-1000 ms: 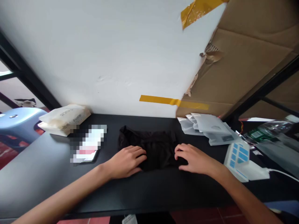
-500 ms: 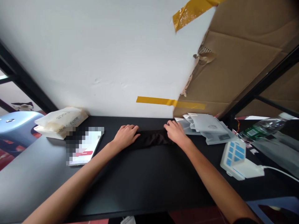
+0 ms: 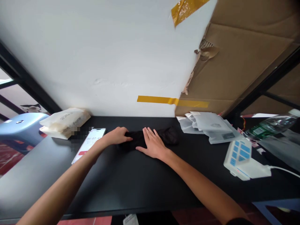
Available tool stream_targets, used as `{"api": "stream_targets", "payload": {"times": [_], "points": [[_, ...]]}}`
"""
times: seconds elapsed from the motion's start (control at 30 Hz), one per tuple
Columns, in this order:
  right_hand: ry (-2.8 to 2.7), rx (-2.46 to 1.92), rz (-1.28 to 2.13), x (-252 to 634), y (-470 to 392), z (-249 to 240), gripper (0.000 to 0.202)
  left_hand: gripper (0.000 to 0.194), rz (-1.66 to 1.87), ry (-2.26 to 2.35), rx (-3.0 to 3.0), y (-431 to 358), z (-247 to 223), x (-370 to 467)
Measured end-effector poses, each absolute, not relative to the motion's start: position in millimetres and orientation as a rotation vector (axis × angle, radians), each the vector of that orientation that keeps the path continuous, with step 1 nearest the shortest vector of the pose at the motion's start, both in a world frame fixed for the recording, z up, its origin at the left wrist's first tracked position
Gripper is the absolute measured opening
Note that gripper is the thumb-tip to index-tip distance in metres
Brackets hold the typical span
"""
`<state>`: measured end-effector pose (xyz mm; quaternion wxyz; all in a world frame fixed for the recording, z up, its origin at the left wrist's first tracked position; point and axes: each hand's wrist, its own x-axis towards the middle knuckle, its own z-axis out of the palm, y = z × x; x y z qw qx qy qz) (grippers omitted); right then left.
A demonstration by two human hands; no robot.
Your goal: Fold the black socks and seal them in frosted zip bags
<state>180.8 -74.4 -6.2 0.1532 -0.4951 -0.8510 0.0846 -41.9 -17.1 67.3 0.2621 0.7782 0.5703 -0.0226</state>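
A strip of crumpled black cloth (image 3: 170, 136) lies across the middle of the black table, hard to tell apart from its dark top. My left hand (image 3: 119, 135) is at its left end, fingers curled over and thumb pointing right, closed on the fabric. Flat on the middle of the strip rests my right hand (image 3: 153, 144), its fingers stretched forward and its thumb spread to the left. The cloth's right end sticks out beyond this hand. What the cloth is, I cannot tell.
Left on the table (image 3: 131, 187) are a phone (image 3: 90, 140) showing a timer and a paper tissue pack (image 3: 65, 122). To the right lie translucent plastic bags (image 3: 208, 122), a white device with blue keys (image 3: 241, 156) and a plastic bottle (image 3: 269, 126). A white board (image 3: 112, 56) stands behind.
My right hand has left the cloth's right end, moved left and flattened onto its middle. My left hand has shifted slightly left. The view has turned a little.
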Motion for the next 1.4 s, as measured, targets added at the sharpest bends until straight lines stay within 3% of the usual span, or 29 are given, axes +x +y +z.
{"api": "stream_targets", "payload": {"times": [0.1,0.2,0.43,0.67,0.87,1.0,1.1,1.23,1.4], "points": [[-2.428,-1.428,0.249,181,-76,-2,0.101,0.047,0.249,1.222,1.762,-13,88,-26],[-2.399,-1.399,0.176,182,-78,1,0.083,0.057,0.459,0.980,1.538,-14,94,-12],[-2.345,-1.402,0.179,178,-80,3,0.048,0.062,0.233,1.305,1.783,-24,46,2],[-2.410,-1.404,0.174,194,-81,12,0.062,0.041,0.324,1.366,1.798,-26,34,20],[-2.381,-1.657,0.050,241,-80,9,0.091,0.030,0.287,1.649,2.027,-15,55,-7],[-2.342,-1.689,0.151,243,-77,0,0.086,0.031,0.175,1.924,2.372,-26,84,18],[-2.322,-1.659,0.165,238,-75,-5,0.082,0.041,0.285,1.860,2.481,-41,88,60],[-2.348,-1.565,0.145,234,-74,-10,0.064,0.057,0.407,1.457,2.670,-59,57,98],[-2.434,-1.506,0.192,244,-71,-2,0.071,0.053,0.515,1.224,2.814,-66,14,88]]}}
